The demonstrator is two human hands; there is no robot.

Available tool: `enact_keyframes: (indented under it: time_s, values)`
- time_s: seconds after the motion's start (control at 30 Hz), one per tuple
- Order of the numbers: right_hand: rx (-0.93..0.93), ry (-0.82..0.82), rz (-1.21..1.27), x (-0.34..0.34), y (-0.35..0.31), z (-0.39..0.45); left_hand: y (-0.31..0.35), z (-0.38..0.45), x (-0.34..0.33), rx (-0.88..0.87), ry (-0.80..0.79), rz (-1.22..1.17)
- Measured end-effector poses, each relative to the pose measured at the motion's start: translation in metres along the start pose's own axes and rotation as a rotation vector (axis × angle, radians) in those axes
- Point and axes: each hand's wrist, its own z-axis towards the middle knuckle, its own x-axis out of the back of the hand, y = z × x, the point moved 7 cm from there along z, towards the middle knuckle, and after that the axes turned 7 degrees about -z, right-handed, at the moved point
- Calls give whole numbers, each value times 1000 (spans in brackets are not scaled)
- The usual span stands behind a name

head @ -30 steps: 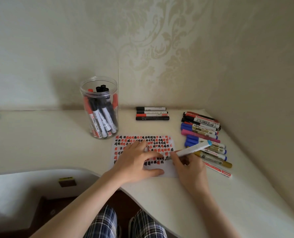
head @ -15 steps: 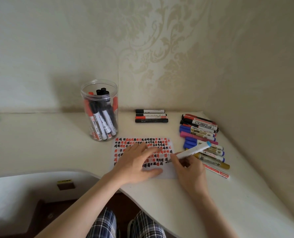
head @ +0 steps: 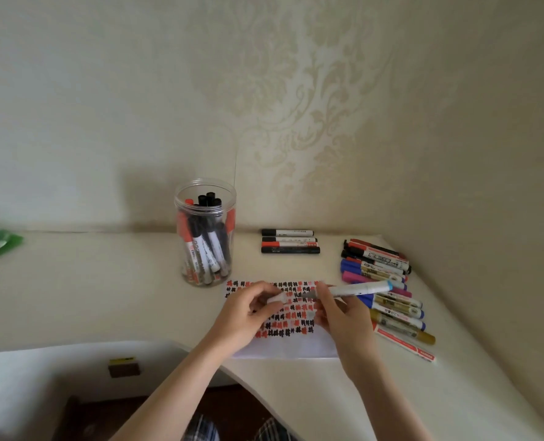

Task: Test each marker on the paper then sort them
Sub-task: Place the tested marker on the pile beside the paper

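Nearest, both hands are raised over the paper (head: 285, 348), which lies flat on the desk (head: 89, 300) and is filled with rows of red and black marks. The left hand (head: 248, 316) pinches a small white cap (head: 277, 299); the right hand (head: 347, 316) grips a white marker (head: 356, 289) with a light-blue end, its bare tip pointing toward the cap, not touching it. Just right of the paper lies a row of mixed markers (head: 382, 281). Farther back, three markers (head: 289, 241) lie side by side. Left of them a clear jar (head: 205, 232) stands upright, holding red and black capped markers.
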Motion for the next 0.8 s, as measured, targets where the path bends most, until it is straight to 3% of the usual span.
enact_keyframes:
  time_s: [0.17, 0.47, 0.8]
  values:
    - [11, -13, 50, -10, -1, -1, 2, 0, 0, 3, 5, -28]
    - [132, -41, -236, -24, 1, 0, 7, 0, -3, -13, -33, -24]
    - [34, -38, -81, -35, 6, 4, -6, 2, 5, 63, 42, -100]
